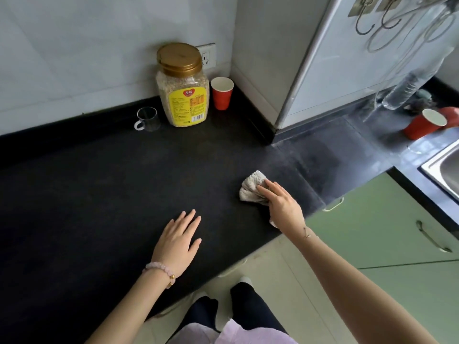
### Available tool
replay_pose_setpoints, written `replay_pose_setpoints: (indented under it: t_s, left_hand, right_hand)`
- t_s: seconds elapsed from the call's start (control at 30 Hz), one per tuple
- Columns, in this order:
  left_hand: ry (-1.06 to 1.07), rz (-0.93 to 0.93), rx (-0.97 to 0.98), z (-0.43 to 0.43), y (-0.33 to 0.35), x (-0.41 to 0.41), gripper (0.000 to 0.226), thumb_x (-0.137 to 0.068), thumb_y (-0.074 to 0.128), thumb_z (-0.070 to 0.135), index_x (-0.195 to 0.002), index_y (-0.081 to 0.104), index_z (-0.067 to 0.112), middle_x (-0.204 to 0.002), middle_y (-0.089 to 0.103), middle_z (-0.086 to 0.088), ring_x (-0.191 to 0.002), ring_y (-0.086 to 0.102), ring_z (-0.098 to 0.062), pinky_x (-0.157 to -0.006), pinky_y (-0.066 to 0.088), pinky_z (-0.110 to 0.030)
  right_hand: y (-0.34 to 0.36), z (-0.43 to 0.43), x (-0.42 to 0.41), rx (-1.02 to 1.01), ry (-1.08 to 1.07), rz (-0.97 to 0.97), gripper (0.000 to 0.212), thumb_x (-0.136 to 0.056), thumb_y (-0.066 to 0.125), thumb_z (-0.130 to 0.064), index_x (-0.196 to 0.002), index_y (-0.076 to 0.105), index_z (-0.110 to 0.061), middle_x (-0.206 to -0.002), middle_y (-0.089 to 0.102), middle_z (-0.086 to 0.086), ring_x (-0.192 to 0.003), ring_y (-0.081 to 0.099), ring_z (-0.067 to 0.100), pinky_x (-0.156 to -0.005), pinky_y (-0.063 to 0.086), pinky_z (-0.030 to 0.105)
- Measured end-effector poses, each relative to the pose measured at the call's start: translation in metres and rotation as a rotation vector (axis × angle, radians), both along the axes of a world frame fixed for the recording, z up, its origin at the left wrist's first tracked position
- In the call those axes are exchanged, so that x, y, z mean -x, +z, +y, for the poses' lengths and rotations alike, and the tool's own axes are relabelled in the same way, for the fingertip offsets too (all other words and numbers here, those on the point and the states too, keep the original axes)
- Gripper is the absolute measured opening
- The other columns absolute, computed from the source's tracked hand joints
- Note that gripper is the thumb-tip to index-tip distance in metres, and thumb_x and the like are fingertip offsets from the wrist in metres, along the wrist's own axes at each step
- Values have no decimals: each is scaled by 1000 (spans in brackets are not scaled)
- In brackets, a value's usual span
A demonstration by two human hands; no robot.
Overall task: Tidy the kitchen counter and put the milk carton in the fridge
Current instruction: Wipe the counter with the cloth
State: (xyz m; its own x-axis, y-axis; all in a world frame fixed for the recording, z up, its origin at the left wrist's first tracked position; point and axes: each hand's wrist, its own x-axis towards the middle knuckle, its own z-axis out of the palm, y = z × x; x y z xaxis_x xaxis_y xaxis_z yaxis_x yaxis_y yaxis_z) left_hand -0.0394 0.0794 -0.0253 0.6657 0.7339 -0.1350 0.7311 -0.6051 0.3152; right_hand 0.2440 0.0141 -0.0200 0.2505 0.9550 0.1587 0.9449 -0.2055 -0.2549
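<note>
My right hand [282, 203] presses a crumpled grey-white cloth [251, 187] onto the black counter [99, 194], near its front edge on the right. My left hand [178, 240] lies flat and open on the counter, fingers spread, holding nothing, a little to the left of the cloth. No milk carton is in view. A white fridge side [347, 65] stands at the right back.
At the back stand a tall jar of grain with a gold lid [183, 85], a red paper cup [221, 93] and a small clear glass mug [148, 119]. Another red cup [424, 124] sits beside the steel sink [444, 167]. Green cabinet doors [385, 219] are below.
</note>
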Motion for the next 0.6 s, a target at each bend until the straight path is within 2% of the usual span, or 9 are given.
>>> replay_pose_setpoints:
  t_s: [0.07,0.13,0.23,0.3,0.37,0.47,0.6]
  left_hand:
    - [-6,-9,17,1,-2,1,52,-91,49,29,-140,35,19,-153,27,1,-142,22,-22,-115,20,-38]
    - [-4,-17,20,2,-3,2,51,-92,48,30,-141,34,21,-153,25,3,-143,20,-21,-116,18,-37]
    - [12,-19,21,1,-3,0,51,-91,50,29,-140,36,20,-153,27,2,-142,23,-22,-115,17,-37]
    - [34,-19,20,-1,-1,-3,52,-90,52,28,-138,38,19,-151,30,0,-141,25,-23,-114,19,-39]
    - [46,-10,26,-3,0,-5,52,-90,52,29,-139,37,18,-152,29,0,-142,23,-23,-115,18,-39]
    - [56,-1,62,-4,2,-7,53,-93,46,30,-142,29,21,-155,21,3,-144,15,-20,-117,11,-36]
    - [55,24,91,-2,6,-8,53,-95,40,32,-144,23,23,-157,12,6,-145,7,-16,-119,7,-34]
  right_hand:
    - [5,-3,-18,16,-76,34,61,-67,62,13,-120,65,-17,-133,59,8,-121,57,31,-98,47,34]
    - [11,-2,-38,-23,-217,125,53,-77,54,8,-123,63,-17,-136,56,7,-123,55,29,-96,48,36]
    - [19,7,-53,23,-431,364,52,-87,45,-9,-136,50,-25,-148,42,-2,-135,42,20,-109,34,31]
    - [17,10,-48,97,-380,414,53,-89,50,-19,-140,43,-31,-154,33,-7,-139,34,16,-113,30,31]
    - [11,12,-41,131,-292,358,55,-90,55,-25,-141,39,-36,-155,28,-9,-141,31,16,-112,32,33]
    - [13,30,-36,83,-258,377,50,-92,55,-26,-140,42,-37,-154,30,-10,-139,35,19,-110,34,35]
    - [19,62,1,56,-123,349,45,-93,54,-19,-137,48,-29,-151,38,-1,-135,41,23,-105,38,34]
